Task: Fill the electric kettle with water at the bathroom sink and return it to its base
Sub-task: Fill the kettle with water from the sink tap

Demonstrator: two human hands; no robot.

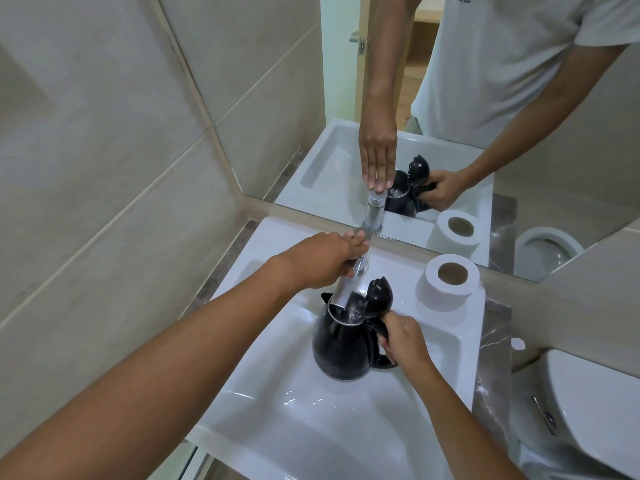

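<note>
A black electric kettle (341, 344) stands upright in the white sink basin (311, 420) with its lid (379, 294) flipped open. Its mouth sits directly under the chrome tap spout (343, 294). My right hand (403, 337) is closed around the kettle's handle on its right side. My left hand (325, 259) rests on top of the tap's lever at the back of the basin. Whether water is flowing I cannot tell. The kettle's base is not in view.
A toilet paper roll (448, 280) stands on the sink's back right rim. A mirror (450, 116) rises behind the tap. Tiled wall (104, 168) closes the left side. A toilet cistern (588, 403) stands at the right.
</note>
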